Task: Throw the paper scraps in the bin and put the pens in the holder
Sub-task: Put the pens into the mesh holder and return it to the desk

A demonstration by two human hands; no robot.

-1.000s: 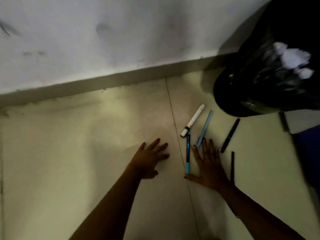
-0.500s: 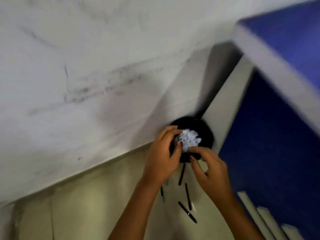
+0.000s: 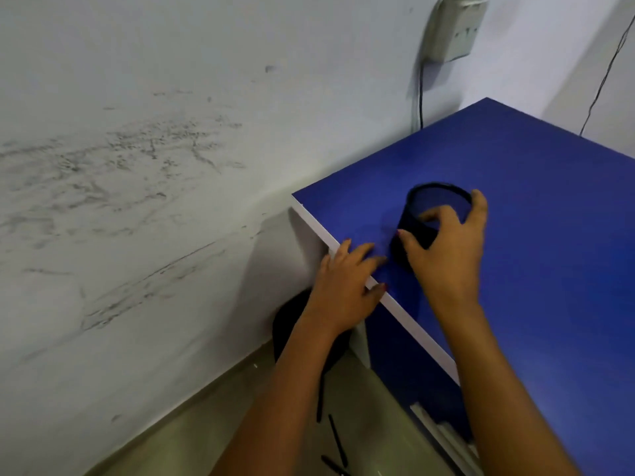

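Pens (image 3: 336, 441): loose on floor, below counter (image 3: 549, 269) edge, uncollected. Bin (image 3: 288, 324): dark, on floor below that edge, mostly hidden by left hand (image 3: 347, 286), spread flat, holding nothing. Holder (image 3: 422, 218): mesh, on counter near the edge, tilted in right hand (image 3: 450, 249)'s clenched grip. Risk: light holder may slip or tip floorward.

A single wide-angle view from a camera worn on the person's head, looking forward and steeply down. It faces a corner where a scuffed white wall (image 3: 137, 166) meets a blue tabletop (image 3: 532, 252), which fills the right half of the frame. Both forearms reach in from the bottom edge, close to the lens. The floor (image 3: 192, 438) shows far below at the bottom left, and a wall socket (image 3: 453, 29) sits near the top edge. Straight lines bow slightly toward the frame edges.
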